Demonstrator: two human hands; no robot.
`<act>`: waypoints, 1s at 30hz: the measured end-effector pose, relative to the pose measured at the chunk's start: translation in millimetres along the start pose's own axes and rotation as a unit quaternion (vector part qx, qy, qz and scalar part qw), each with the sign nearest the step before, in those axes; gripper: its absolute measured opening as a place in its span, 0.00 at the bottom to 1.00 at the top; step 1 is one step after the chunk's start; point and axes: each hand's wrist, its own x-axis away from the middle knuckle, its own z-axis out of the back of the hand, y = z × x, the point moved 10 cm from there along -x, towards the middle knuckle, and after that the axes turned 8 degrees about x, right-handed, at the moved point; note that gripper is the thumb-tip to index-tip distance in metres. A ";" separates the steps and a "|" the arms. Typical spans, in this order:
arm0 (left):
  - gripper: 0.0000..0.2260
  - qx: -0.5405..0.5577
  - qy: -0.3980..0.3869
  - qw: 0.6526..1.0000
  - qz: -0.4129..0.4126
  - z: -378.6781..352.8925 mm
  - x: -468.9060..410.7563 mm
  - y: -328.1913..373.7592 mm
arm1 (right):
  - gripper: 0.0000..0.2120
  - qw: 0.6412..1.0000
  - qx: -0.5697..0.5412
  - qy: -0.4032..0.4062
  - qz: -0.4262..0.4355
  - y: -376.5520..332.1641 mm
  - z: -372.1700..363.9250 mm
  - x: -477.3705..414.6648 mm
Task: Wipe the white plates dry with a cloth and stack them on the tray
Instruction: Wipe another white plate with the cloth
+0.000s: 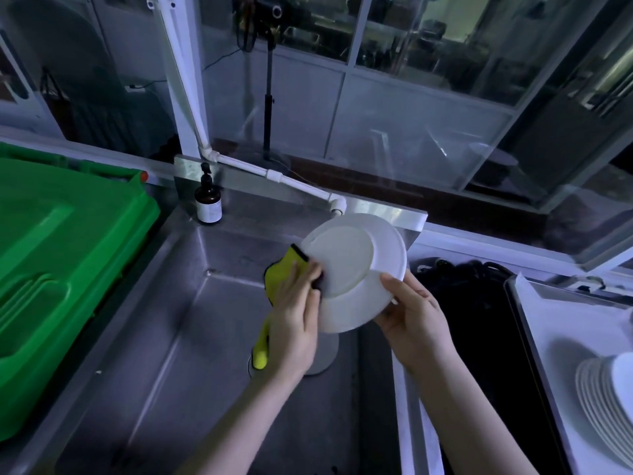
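Plates come in two lots: one white plate (356, 269) held up over the steel sink (191, 371), and one stack of white plates (603, 409) on the tray (561, 323) at the far right. The stack is cut off by the frame edge, so its number cannot be told. One yellow cloth (284, 272) with a black edge, one brown pump bottle (208, 200) at the sink's back corner, and one green crate (51, 252) on the left make up the remainder.

Both hands reach forward over the sink. The left hand (294, 320) shows its back to the camera, fingers stretched up over the cloth and clasping it against the held plate's left rim, with a tail of cloth hanging below the wrist. The right hand (418, 323) grips the plate's lower right rim, thumb on the face turned toward the camera, fingers curled behind. The plate is tilted, its underside ring showing.
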 end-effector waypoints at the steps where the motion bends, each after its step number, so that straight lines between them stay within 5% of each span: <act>1: 0.18 -0.034 -0.029 0.999 -0.027 -8.8 1.8 7.7 | 0.12 1.000 -0.001 0.004 -0.002 2.7 0.2 -2.0; 7: 0.18 -0.107 -0.073 0.987 -0.094 -38.3 -6.3 35.7 | 0.13 0.999 0.036 -0.034 -0.018 10.2 1.6 -4.1; 9: 0.17 -0.069 -0.078 0.993 -0.058 -40.2 -17.7 34.9 | 0.13 0.996 0.068 -0.054 -0.007 6.6 3.8 -3.9; 13: 0.11 -0.118 0.037 0.992 -0.005 -17.6 -36.2 26.3 | 0.12 0.984 0.161 -0.068 0.044 -11.4 14.2 -0.8; 16: 0.09 -0.096 0.031 0.993 0.057 -17.5 -38.4 14.5 | 0.12 0.955 0.257 -0.099 0.109 -28.0 20.0 7.0; 20: 0.10 0.002 0.007 0.984 0.178 -30.0 -26.2 1.7 | 0.07 0.867 0.448 -0.086 0.201 -38.8 29.6 14.5; 25: 0.10 -0.015 0.011 0.969 0.247 -38.1 -17.4 7.1 | 0.14 0.751 0.580 -0.098 0.299 -42.2 31.0 35.4; 30: 0.20 -0.017 0.014 0.957 0.290 -52.3 -2.9 16.2 | 0.24 0.573 0.670 -0.098 0.461 -51.5 25.9 69.6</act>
